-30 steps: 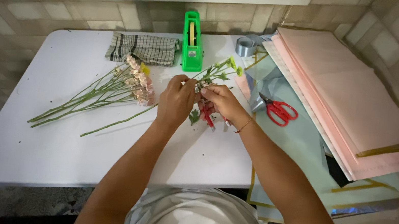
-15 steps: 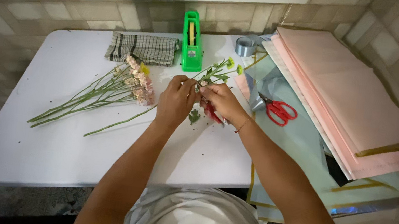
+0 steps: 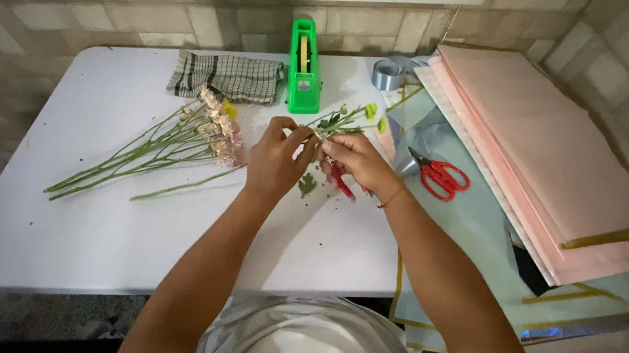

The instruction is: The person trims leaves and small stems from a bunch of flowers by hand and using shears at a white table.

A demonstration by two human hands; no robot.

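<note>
A green flower stem (image 3: 342, 119) is pinched between the left hand (image 3: 278, 159) and the right hand (image 3: 355, 162), just above the white counter (image 3: 83, 211). Both hands are closed on it; leaves are best stripped with short, gentle pulls, the stem being supported close to the fingers.

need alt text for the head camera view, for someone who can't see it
Seen from above, a person's left hand and right hand together grip a small yellow-budded flower stem over a white table. Cut flowers lie left; red scissors and pink paper sheets right.
</note>
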